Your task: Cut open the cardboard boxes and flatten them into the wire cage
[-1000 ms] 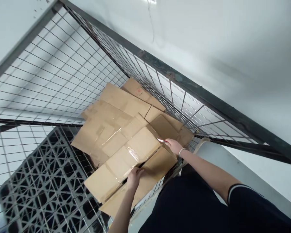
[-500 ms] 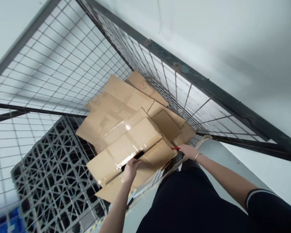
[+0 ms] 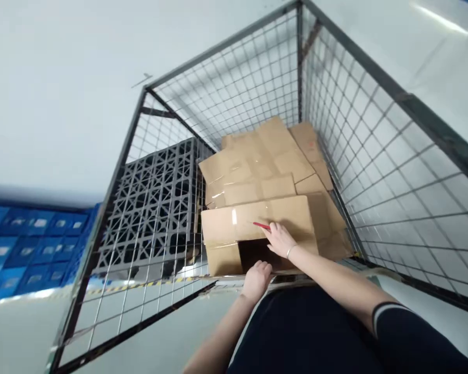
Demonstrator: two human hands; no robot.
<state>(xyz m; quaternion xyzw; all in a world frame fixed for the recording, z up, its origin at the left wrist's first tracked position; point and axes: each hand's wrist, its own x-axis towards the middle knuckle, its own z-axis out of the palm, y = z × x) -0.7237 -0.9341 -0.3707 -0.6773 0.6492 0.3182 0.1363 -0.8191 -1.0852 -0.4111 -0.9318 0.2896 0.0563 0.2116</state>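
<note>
Plainly tan box (image 3: 273,209), shiny tape (image 3: 234,216), dark opening (image 3: 252,253) — left hand (image 3: 257,279) gripping edge (image 3: 226,273), right hand (image 3: 281,240) clasping red tool (image 3: 260,225)

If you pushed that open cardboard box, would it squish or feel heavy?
The cardboard box would probably squash fairly easily, since one side gapes open. It may feel light, being cardboard, though the dark opening hides what's inside.

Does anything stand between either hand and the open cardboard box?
Nothing visible does. The left hand is at the near edge of the open box; the right hand, holding a red tool, is by its upper panel. Mesh walls stand behind and beside it.
</note>
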